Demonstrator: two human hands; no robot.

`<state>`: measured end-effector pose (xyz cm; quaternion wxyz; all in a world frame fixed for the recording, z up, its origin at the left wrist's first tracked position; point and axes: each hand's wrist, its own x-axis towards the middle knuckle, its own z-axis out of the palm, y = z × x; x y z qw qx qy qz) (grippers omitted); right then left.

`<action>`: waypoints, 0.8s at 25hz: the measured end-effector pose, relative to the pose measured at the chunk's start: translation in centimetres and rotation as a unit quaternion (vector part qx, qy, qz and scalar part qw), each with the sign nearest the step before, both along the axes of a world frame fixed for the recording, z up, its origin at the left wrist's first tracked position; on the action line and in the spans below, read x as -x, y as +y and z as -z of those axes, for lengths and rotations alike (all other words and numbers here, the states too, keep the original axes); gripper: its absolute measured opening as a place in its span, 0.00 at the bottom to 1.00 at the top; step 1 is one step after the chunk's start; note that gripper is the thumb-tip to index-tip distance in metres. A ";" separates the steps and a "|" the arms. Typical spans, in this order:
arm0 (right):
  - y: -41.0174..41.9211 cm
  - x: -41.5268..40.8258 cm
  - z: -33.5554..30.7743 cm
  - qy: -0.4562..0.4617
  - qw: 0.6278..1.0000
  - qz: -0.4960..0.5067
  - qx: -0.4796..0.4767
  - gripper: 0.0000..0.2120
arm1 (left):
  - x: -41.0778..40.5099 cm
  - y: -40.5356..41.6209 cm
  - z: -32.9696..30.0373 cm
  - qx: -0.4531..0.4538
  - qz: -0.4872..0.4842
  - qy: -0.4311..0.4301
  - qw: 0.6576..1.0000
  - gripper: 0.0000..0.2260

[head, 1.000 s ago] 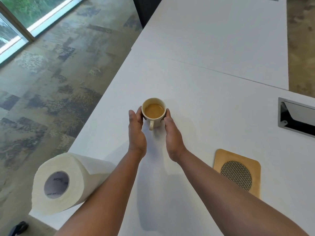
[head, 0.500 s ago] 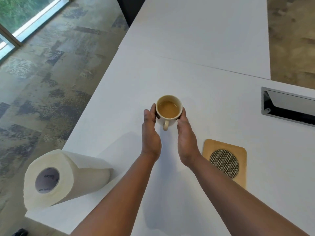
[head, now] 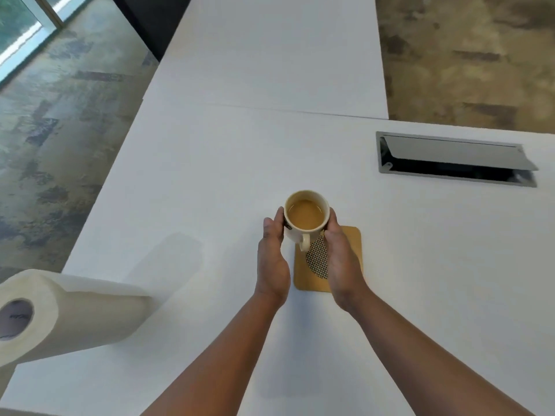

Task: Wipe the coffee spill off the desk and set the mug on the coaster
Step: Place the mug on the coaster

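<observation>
Two hands hold one mug between them over the white bench. The left hand presses its fingers flat against the mug's left wall, and the right hand presses against the right wall, so the cup is clasped from both sides rather than by its handle. The single handle points back toward the person, in the gap between the two palms. The mug stands upright and is filled well up with light brown coffee.

One coaster lies on the bench directly beneath and between the hands. It is a tan square with rounded corners and one round woven mesh patch at its middle; the right hand covers much of its right part. The mug sits over the coaster's far edge; whether its base touches the coaster or is held just above it cannot be told.

One roll of paper towel lies on its side well to the left of the left hand, at the bench's near left corner. One metal cable hatch, its lid tilted open, is set in the bench well beyond and to the right of the right hand.
</observation>
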<state>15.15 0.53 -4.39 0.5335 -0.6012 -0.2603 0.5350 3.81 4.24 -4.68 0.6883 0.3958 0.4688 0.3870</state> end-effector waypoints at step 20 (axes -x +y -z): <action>-6.7 -3.9 2.8 -0.033 0.999 -0.014 0.009 0.25 | -2.2 -4.8 2.6 -0.001 0.089 0.063 0.994 0.35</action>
